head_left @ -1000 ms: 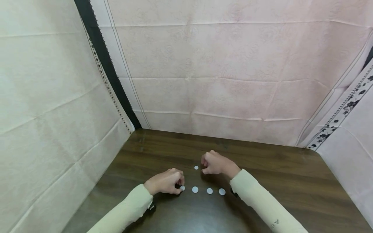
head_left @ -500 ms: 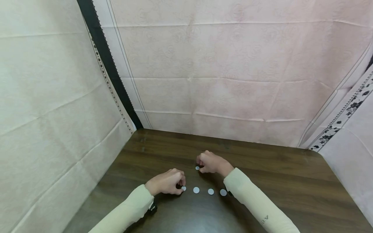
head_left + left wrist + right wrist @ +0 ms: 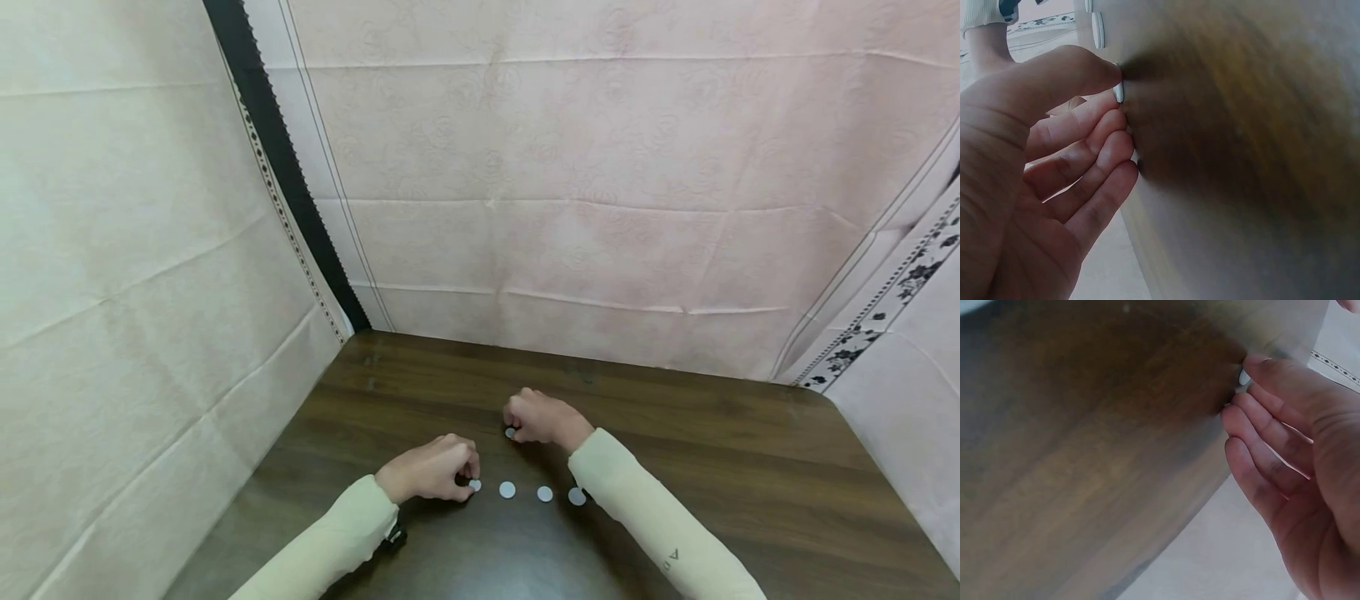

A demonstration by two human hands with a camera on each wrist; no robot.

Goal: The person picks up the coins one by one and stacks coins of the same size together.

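Note:
My left hand (image 3: 429, 468) rests on the brown tabletop and pinches a small white disc (image 3: 476, 485) at the left end of a row. In the left wrist view that disc's edge shows between thumb and forefinger, flat on the wood. Farther back, my right hand (image 3: 542, 417) holds another small white disc (image 3: 510, 433) between thumb and finger. Only part of that disc is visible in the right wrist view, beside the thumb tip. To the right of the left hand lie a white disc (image 3: 507, 490), a second disc (image 3: 545, 494) and a third disc (image 3: 577, 497).
The wood-grain table (image 3: 420, 375) has rounded far corners. Behind it hangs a pale pink cloth (image 3: 600, 208), with a whitish cloth (image 3: 135, 292) at the left and a flower-bordered cloth (image 3: 900, 367) at the right. My right forearm passes just beside the rightmost disc.
My right hand has moved left to the far disc and taken it between thumb and finger. The left hand keeps its hold on its disc in the same place.

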